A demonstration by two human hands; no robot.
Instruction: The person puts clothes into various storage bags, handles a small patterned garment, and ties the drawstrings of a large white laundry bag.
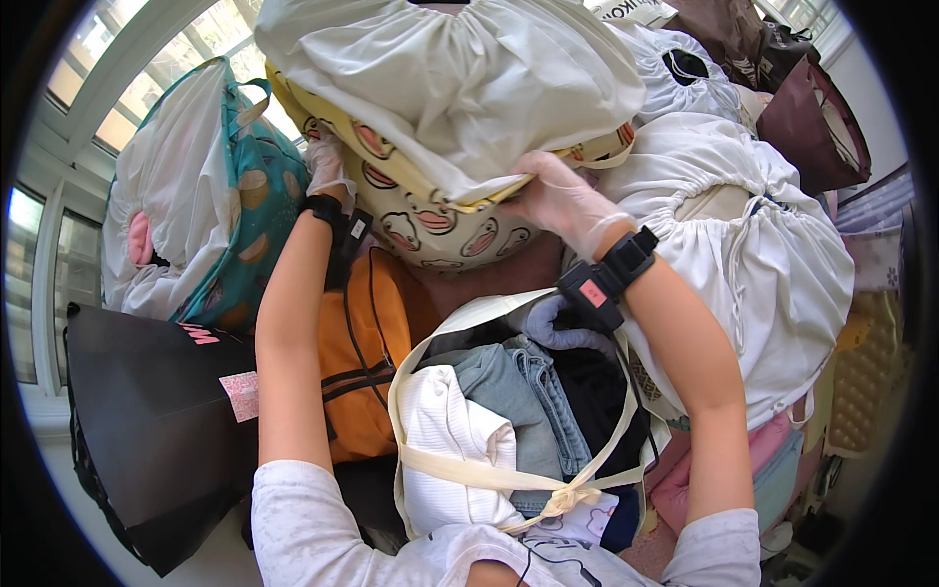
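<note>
A large cream storage bag (pixel 433 224) with a duck-face print and yellow trim stands upright in front of me, its white drawstring cover (pixel 469 88) bulging over the top. My left hand (pixel 326 167), in a clear glove, grips the bag's left side, fingertips partly hidden. On the front right, my gloved right hand (pixel 561 194) pinches the yellow-trimmed edge, with some fingers tucked beneath it. Closer to my body, a cream tote bag (pixel 469 315) gapes, its straps knotted together. Inside lie folded jeans (pixel 506 396), a white ribbed garment (pixel 447 440) and dark clothing.
An orange bag (pixel 359 352) and a black shopping bag (pixel 161 418) are at left, below a teal storage bag (pixel 268 176) by the windows. White drawstring bags (pixel 733 242) crowd the right, with a maroon bag (pixel 799 132) behind. Pink folded fabric (pixel 689 469) lies lower right.
</note>
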